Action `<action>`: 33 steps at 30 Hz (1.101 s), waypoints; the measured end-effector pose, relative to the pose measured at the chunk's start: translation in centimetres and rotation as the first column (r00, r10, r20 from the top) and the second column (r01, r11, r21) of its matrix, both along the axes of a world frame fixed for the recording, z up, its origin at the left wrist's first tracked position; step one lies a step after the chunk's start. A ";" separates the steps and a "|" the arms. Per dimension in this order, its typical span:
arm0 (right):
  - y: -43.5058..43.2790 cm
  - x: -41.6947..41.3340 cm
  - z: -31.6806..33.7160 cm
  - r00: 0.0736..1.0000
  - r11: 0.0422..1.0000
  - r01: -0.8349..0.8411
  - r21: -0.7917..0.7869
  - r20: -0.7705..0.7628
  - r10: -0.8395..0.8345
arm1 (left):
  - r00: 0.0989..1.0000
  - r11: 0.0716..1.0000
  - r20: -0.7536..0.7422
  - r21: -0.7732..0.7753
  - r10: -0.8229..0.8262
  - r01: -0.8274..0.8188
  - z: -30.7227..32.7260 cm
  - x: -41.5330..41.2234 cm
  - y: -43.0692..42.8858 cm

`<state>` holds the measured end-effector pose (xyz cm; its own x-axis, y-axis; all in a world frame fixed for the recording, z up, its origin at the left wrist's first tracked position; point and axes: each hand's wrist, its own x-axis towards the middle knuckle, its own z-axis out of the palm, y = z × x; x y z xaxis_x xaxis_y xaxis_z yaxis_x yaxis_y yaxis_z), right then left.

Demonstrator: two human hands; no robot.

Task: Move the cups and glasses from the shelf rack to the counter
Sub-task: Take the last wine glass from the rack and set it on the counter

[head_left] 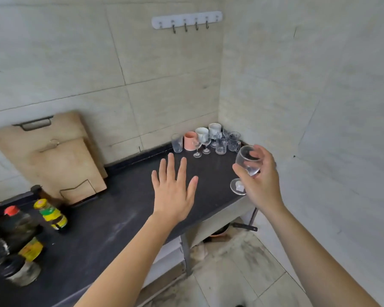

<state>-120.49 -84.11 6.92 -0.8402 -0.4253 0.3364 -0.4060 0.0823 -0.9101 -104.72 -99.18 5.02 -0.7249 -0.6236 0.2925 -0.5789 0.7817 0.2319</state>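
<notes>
My right hand (263, 180) grips a clear stemmed wine glass (246, 161) by its bowl, tilted, above the right end of the dark counter (120, 218). My left hand (173, 189) hovers flat over the counter with its fingers spread and nothing in it. In the far corner stand several cups and glasses: a clear tumbler (177, 142), a pink cup (190, 141), two white mugs (214, 129), two small wine glasses (197, 147) and glass mugs with handles (234, 141). No shelf rack is in view.
Two wooden cutting boards (60, 160) lean on the tiled wall at the left. Sauce bottles (51, 214) and dark jars crowd the counter's near left end. A hook rail (186, 19) hangs high on the wall. The counter's right edge drops to the floor beside the side wall.
</notes>
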 end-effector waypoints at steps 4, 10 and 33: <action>-2.4 -7.6 -2.8 0.999 1.000 -0.010 -0.003 0.053 0.010 | 0.994 1.000 0.105 -0.005 0.002 -0.001 -2.5 -6.8 -1.7; -8.5 -18.0 -2.6 0.990 0.991 -0.133 0.020 0.055 0.132 | 0.993 0.995 0.067 -0.024 0.099 -0.097 -1.2 -16.3 -6.6; -25.1 -35.8 -15.6 0.976 0.857 -0.212 0.470 0.149 0.159 | 0.868 0.952 0.497 0.262 0.006 -0.157 -20.3 -32.6 -22.3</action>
<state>-156.27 -109.19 -8.67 -0.7478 -0.6631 -0.0324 -0.3656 0.4520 -0.8137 -137.32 -121.50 -15.27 -0.6690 -0.6878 -0.2816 -0.7345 0.6698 0.1091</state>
